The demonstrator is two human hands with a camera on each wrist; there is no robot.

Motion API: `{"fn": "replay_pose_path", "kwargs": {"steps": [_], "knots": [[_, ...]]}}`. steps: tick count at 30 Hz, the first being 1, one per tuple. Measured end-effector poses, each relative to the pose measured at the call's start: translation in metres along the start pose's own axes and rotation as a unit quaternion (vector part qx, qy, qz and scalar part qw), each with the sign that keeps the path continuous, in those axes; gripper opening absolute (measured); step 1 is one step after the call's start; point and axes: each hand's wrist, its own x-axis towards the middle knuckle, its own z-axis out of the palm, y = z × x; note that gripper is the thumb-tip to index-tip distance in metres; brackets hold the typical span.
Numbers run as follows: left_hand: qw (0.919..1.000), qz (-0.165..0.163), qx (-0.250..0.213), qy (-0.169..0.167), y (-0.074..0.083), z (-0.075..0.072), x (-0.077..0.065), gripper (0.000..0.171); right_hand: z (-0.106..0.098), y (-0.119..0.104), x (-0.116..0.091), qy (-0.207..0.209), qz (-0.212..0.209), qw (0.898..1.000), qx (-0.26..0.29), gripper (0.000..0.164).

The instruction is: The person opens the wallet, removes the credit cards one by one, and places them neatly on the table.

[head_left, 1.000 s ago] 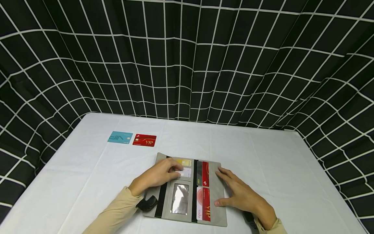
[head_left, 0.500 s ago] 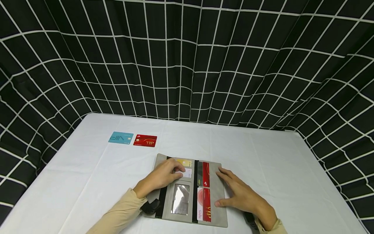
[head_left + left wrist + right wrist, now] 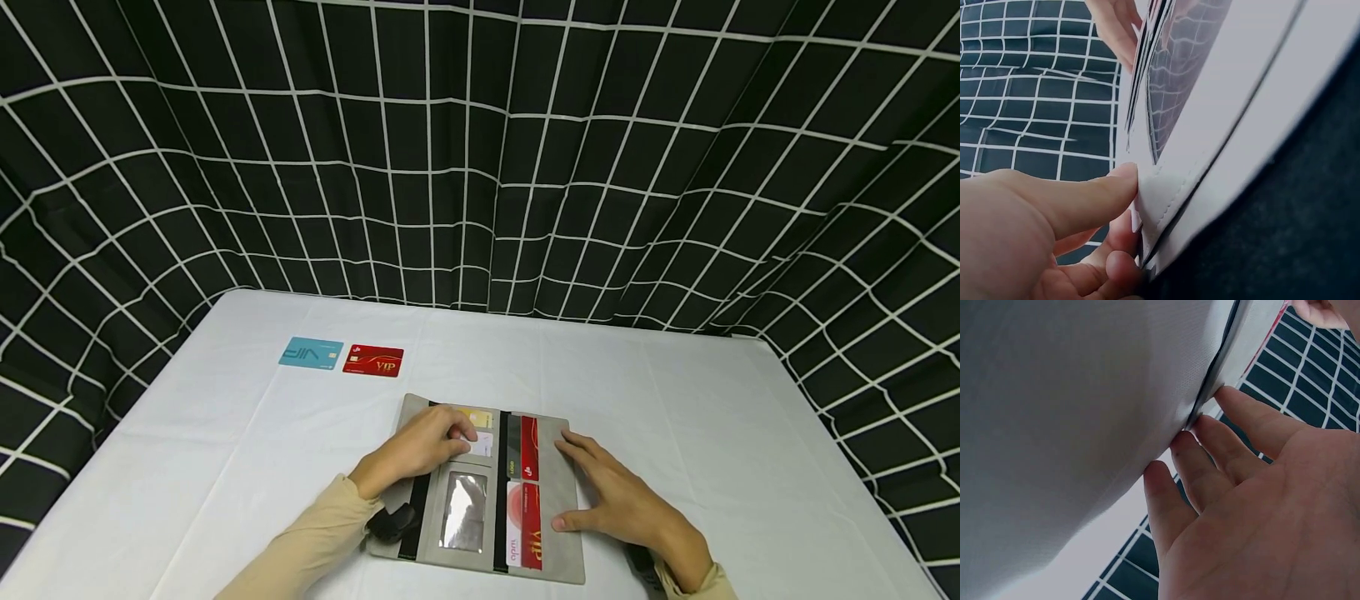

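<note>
Grey wallet (image 3: pixel 558 552) is lying unfolded on the white table (image 3: pixel 675 400), right in front of the person. Right hand (image 3: pixel 626 502) is just resting on its right flap, fingers spread and not gripping anything. Left hand (image 3: pixel 422 443) is pinching a white card (image 3: pixel 483 444) on the left panel. A yellow card (image 3: pixel 478 417) is sitting just beyond it. Farther back, a teal card (image 3: pixel 311 353) and a red VIP card (image 3: pixel 372 361) are lying side by side, and a gridded black curtain (image 3: pixel 448 133) is hanging behind.
</note>
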Motion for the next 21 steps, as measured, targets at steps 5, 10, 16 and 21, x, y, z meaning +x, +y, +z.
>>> {"fn": "replay_pose_path", "kwargs": {"steps": [5, 10, 16, 21], "knots": [[0.9999, 0.010, -0.004, -0.007, -0.0023, -0.0007, 0.0025, 0.004, -0.0004, 0.0004, -0.0002, -0.002, -0.001, 1.000, 0.000, 0.102], [0.9998, 0.007, -0.018, -0.008, -0.0048, -0.0009, 0.0044, 0.006, -0.0011, 0.0004, -0.0001, -0.002, -0.001, 1.000, -0.003, 0.102], [0.9997, 0.003, -0.025, 0.005, -0.0078, 0.0005, 0.0081, 0.006, -0.0006, 0.0004, 0.0001, -0.002, -0.002, 1.000, -0.004, 0.103], [0.9998, 0.002, -0.017, 0.005, -0.0084, 0.0003, 0.0093, 0.007, -0.0004, 0.0002, 0.0004, -0.003, -0.001, 1.000, -0.003, 0.103]]}}
